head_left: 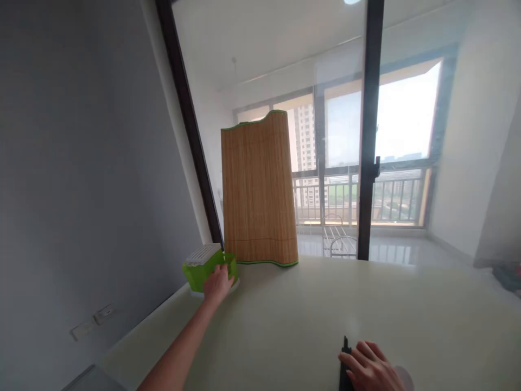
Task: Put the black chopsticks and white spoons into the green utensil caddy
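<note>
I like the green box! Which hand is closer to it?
Left. The left hand touches the green box at the table's far edge. The right hand is far away, near the camera, resting on a black thing.

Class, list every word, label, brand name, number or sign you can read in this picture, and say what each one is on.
None can be read.
The green box under the left hand: no lettering shows.
The bamboo board: plain.
The dark object by the right hand: no marks readable.
The wall socket: too small to tell.
</note>
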